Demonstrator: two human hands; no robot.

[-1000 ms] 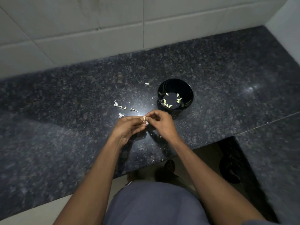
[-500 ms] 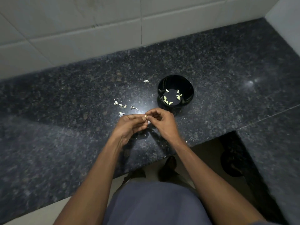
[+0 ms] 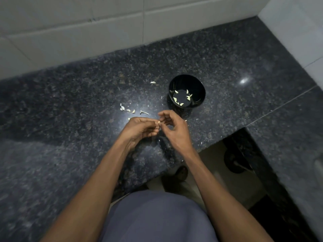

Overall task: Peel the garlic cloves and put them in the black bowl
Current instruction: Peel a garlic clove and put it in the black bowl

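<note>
Nearest, cut off by the lower edge: a blue-grey garment and both forearms. Beyond the desk edge, a dim floor gap with a foot, hard to make out.

Above the desk's near part, left hand and right hand meeting at the fingertips. Left fingers curled, pinching a small pale clove; mostly hidden by the fingertips, so long axis and pointing impossible to tell. Right fingers curled too, thumb and forefinger tips right at the clove; grip or mere touch, cannot tell.

Just beyond the left hand, on the desk: scattered pale bits in a loose row, plus one long sliver lying roughly left to right. Skins or cloves, too small to judge.

Beyond the right hand, near but apart: black bowl, upright, with several peeled cloves inside around the flat bottom, pointing assorted ways. Near wall of the bowl merging with its shadow.

Farther, left of the bowl: one lone pale bit. Farthest: white tiled wall, blurred.
</note>
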